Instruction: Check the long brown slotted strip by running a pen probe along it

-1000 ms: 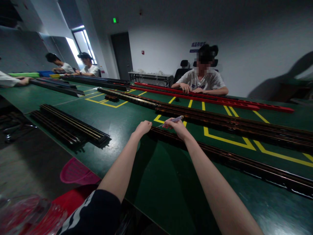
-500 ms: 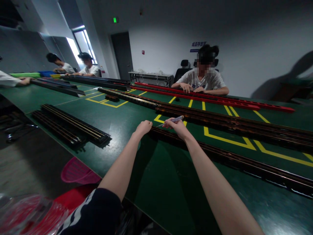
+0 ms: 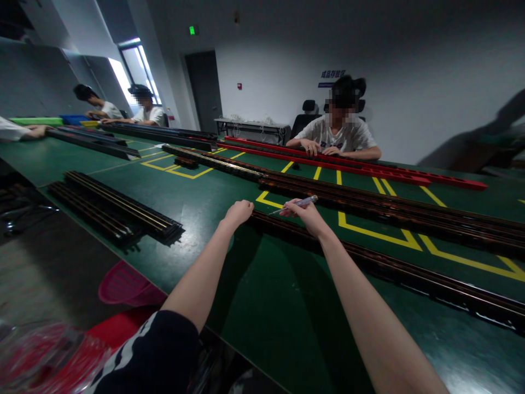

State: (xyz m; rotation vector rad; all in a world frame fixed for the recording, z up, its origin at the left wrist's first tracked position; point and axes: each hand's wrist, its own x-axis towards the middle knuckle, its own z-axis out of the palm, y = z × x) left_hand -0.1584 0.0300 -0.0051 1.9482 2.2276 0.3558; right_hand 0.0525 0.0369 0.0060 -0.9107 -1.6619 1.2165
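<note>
My left hand is curled into a fist at the near end of a long dark rail that lies across the green table. What its fingers hold, if anything, is hidden. My right hand rests on the same rail a little further along and pinches a thin clear-handled tool like a small screwdriver, its tip pointing left toward my left hand.
More dark rails lie beyond, over yellow floor-style markings. A stack of short dark rails sits at the left edge. A person opposite handles red rails. Other people work at far left. A pink basket is below the table edge.
My right hand has shifted slightly right along the rail with the tool. The view has tipped up a little. My left hand stays put.
</note>
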